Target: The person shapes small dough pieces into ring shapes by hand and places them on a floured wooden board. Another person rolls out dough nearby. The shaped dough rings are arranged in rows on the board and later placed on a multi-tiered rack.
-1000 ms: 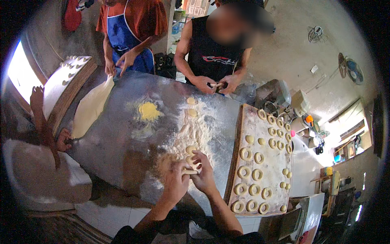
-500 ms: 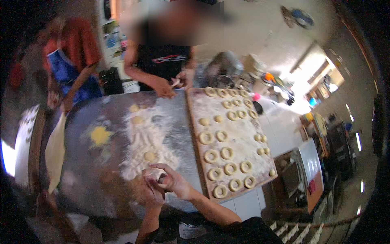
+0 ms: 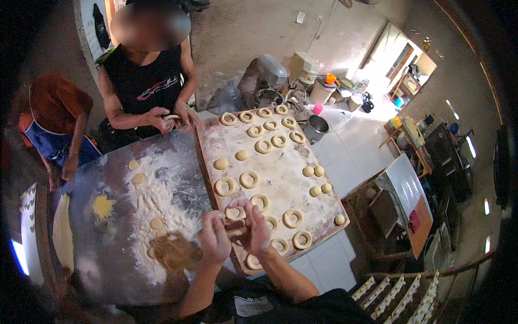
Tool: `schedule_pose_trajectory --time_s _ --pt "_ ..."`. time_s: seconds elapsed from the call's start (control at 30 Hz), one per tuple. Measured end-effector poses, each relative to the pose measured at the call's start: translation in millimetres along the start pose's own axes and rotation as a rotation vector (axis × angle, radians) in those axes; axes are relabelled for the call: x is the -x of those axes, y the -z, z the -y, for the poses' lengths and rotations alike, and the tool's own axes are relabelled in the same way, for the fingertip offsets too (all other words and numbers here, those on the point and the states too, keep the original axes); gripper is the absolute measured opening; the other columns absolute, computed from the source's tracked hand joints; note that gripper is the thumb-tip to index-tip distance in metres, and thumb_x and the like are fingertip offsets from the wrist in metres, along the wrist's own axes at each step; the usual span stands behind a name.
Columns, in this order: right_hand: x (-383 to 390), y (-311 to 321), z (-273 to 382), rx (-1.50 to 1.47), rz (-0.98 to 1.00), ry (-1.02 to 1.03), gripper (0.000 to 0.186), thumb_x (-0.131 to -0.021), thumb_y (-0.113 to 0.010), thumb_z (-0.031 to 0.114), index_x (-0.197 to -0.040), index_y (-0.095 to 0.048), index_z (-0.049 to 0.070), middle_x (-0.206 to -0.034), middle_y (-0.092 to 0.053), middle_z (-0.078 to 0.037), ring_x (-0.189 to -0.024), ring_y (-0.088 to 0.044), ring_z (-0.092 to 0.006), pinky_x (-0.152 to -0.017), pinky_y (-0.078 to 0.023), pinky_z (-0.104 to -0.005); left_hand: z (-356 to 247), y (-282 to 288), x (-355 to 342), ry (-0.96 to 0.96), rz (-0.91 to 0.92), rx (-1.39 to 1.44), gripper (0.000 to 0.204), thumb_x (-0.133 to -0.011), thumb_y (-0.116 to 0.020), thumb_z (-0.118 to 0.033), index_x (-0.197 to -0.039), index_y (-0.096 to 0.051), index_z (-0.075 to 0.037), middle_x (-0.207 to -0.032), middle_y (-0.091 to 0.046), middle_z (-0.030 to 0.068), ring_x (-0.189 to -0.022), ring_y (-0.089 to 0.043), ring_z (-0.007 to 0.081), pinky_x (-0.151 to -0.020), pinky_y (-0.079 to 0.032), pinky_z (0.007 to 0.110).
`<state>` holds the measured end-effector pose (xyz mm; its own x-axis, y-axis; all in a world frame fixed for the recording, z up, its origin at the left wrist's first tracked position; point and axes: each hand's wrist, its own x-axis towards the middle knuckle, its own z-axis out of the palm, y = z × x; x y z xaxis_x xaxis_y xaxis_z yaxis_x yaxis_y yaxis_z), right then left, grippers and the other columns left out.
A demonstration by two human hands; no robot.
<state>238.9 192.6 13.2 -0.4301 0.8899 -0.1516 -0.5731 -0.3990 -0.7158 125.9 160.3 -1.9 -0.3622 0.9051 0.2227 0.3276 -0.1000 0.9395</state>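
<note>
One left hand (image 3: 215,238): raised over the near left part of the board, fingers curled and pinching one end of a piece of dough (image 3: 236,233); a second ago it worked above the floury table.
Right hand (image 3: 258,233): beside it, thumb and fingers bent, gripping the other end; it has come across to the board too.
Piece of dough: pale and narrow, bridging the two hands in midair; I can't tell from here whether it is a closed ring.
Board (image 3: 280,200): floured, now in front of the wearer instead of off to the right, as the head view has swung round; its dough rings (image 3: 293,218) and seven dough balls (image 3: 221,163) lie in the same rows.
Table (image 3: 121,237): left of the board, flour (image 3: 154,202) strewn over it; the yellow mound (image 3: 102,206) stays put.
Worker in black (image 3: 145,86): across the table, still fingering a curved bit of dough (image 3: 171,117).
Worker in blue apron (image 3: 54,140): beyond the long dough sheet (image 3: 63,232), which now looks narrower.
</note>
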Motion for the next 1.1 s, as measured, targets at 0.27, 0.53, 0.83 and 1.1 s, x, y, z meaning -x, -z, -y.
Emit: schedule_pose_trajectory --time_s 0.27,0.53,0.83,1.1 --pt "-19.5 88.4 67.6 0.562 -0.218 -0.016 0.041 -0.103 -0.046 0.042 -0.132 -0.044 0.013 -0.075 -0.059 -0.007 -0.074 -0.061 -0.0175 -0.065 -0.049 -0.0293 -24.3 -106.2 -23.6 -0.003 0.164 0.055 0.015 -0.100 -0.047 -0.015 -0.110 -0.055 -0.007 -0.089 -0.069 0.0206 -0.083 -0.069 0.0410 -0.069 -0.053 0.044" --pt "-12.6 151.7 106.3 0.829 0.055 0.148 0.053 -0.101 -0.046 0.043 -0.144 -0.037 0.013 -0.082 -0.066 -0.015 -0.080 -0.066 -0.0247 -0.074 -0.050 -0.0330 -34.0 -169.5 -33.9 0.059 0.298 -0.132 0.018 -0.102 -0.044 -0.023 -0.112 -0.049 -0.008 -0.077 -0.065 0.0229 -0.076 -0.066 0.0445 -0.062 -0.050 0.050" --pt "-29.5 181.5 132.0 0.645 -0.065 -0.092 0.065 -0.103 -0.035 0.056 -0.146 -0.035 0.008 -0.098 -0.059 -0.013 -0.075 -0.054 -0.0201 -0.075 -0.049 -0.0375 -18.0 -219.8 -47.9 0.101 0.245 -0.024 0.024 -0.104 -0.041 -0.020 -0.123 -0.043 -0.006 -0.102 -0.062 0.0282 -0.099 -0.061 0.0505 -0.079 -0.048 0.057" --pt "-57.9 237.7 113.4 1.524 -0.246 0.064 0.081 -0.084 -0.071 0.028 -0.145 -0.026 0.001 -0.083 -0.064 -0.021 -0.084 -0.063 -0.0402 -0.074 -0.050 -0.0474 0.1 -205.3 -69.6 0.056 0.127 -0.904 0.056 -0.090 -0.064 -0.033 -0.136 -0.047 -0.004 -0.122 -0.052 0.0234 -0.116 -0.050 0.0389 -0.101 -0.035 0.055"
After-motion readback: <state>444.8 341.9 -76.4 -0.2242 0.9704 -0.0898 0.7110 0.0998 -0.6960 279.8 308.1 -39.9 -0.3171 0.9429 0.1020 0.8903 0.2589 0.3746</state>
